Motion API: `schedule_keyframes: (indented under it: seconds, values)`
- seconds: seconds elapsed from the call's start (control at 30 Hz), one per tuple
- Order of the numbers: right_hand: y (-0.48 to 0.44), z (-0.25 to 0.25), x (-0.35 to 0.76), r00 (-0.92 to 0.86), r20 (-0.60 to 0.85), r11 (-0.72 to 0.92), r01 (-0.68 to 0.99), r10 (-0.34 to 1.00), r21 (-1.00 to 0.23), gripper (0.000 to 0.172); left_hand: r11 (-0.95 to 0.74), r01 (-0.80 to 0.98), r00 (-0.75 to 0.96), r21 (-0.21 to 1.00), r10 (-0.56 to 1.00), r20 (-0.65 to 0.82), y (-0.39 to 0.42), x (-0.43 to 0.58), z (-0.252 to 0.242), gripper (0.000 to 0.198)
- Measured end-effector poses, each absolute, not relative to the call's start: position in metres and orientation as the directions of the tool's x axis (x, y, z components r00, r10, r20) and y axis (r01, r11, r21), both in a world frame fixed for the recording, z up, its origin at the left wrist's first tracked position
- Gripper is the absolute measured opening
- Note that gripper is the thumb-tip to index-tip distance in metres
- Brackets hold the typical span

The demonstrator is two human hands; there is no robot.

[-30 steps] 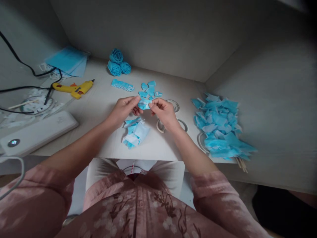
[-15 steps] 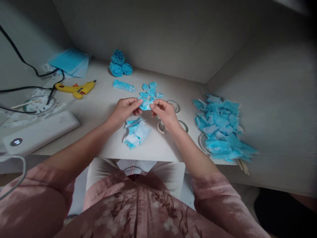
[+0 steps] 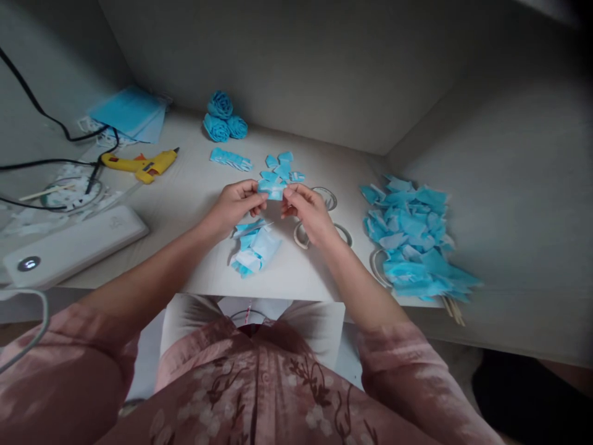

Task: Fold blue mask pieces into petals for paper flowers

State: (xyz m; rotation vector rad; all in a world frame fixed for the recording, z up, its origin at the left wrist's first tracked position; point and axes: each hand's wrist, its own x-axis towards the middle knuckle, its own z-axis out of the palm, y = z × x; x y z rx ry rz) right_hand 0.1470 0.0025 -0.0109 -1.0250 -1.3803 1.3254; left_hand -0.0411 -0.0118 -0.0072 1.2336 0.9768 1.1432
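Between my two hands a small blue fabric piece (image 3: pixel 272 190) is stretched out above the table. My left hand (image 3: pixel 237 205) pinches its left end between thumb and fingers, and my right hand (image 3: pixel 306 210) pinches the right end. Just beyond it lie several cut blue pieces (image 3: pixel 283 165). Closer to me, below my hands, sits a bundle of blue and white fabric (image 3: pixel 256 250), with scissors (image 3: pixel 252 229) that seem to lie across its top. Tape rolls (image 3: pixel 302 237) rest under and beside my right wrist.
Three blue fabric roses (image 3: pixel 220 117) and a pleated strip (image 3: pixel 230 159) stand farther back. To the left are a yellow glue gun (image 3: pixel 146 165), blue face masks (image 3: pixel 130 114), black cables and a white power bank (image 3: pixel 78 244). A blue fabric heap (image 3: pixel 412 228) with sticks (image 3: pixel 454 311) lies right.
The blue piece between my fingers is now spread flatter and wider, its face turned more toward me. My fingers have shifted slightly at both ends.
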Motion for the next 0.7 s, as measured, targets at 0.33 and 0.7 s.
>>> schedule_keyframes:
  seconds: [0.33,0.7]
  values:
    - [-0.004,-0.006,0.152,-0.351,0.481,0.587,0.335,0.803,-0.737,0.059,-0.112,0.052,0.272,0.992,0.958,0.094,-0.013,-0.038,-0.011,0.022]
    - [0.007,-0.021,0.153,-0.222,0.360,0.391,0.116,0.906,-0.913,0.054,-0.042,-0.084,0.233,0.996,0.971,0.061,-0.010,-0.040,-0.009,0.030]
